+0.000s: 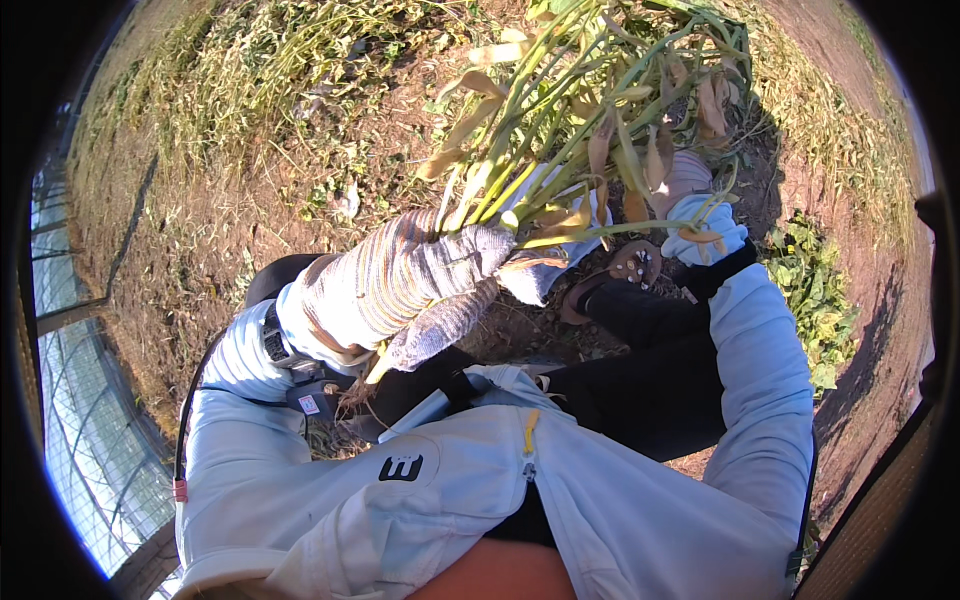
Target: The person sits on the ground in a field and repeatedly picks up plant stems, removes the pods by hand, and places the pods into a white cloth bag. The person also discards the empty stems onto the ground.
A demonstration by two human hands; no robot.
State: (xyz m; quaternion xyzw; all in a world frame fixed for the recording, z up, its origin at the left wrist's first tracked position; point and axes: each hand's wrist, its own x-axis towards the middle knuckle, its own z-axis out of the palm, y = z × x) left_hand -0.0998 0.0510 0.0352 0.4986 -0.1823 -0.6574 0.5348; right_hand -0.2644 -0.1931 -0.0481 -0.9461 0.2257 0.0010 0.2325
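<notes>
My left hand (415, 275), in a striped knitted glove, is wrapped round the lower stems of a bunch of leafy green stalks (560, 110). The bunch leans up and to the right, with withered yellow-brown leaves and some pods or curled leaves hanging from it. Cut or pulled stem ends with thin roots (358, 395) poke out below the glove. My right hand (684, 178), also gloved, reaches in behind the bunch on the right; leaves hide its fingers, so its grip cannot be made out. A white, sheet-like piece (530, 283) shows beneath the stems, its kind unclear.
Under me lie my bent legs in dark trousers and a brown shoe (635, 263). Cut, drying plants (270, 90) cover the soil ahead and to the left. Low green plants (810, 290) grow at the right. A netted or glazed structure (95, 430) stands at the far left.
</notes>
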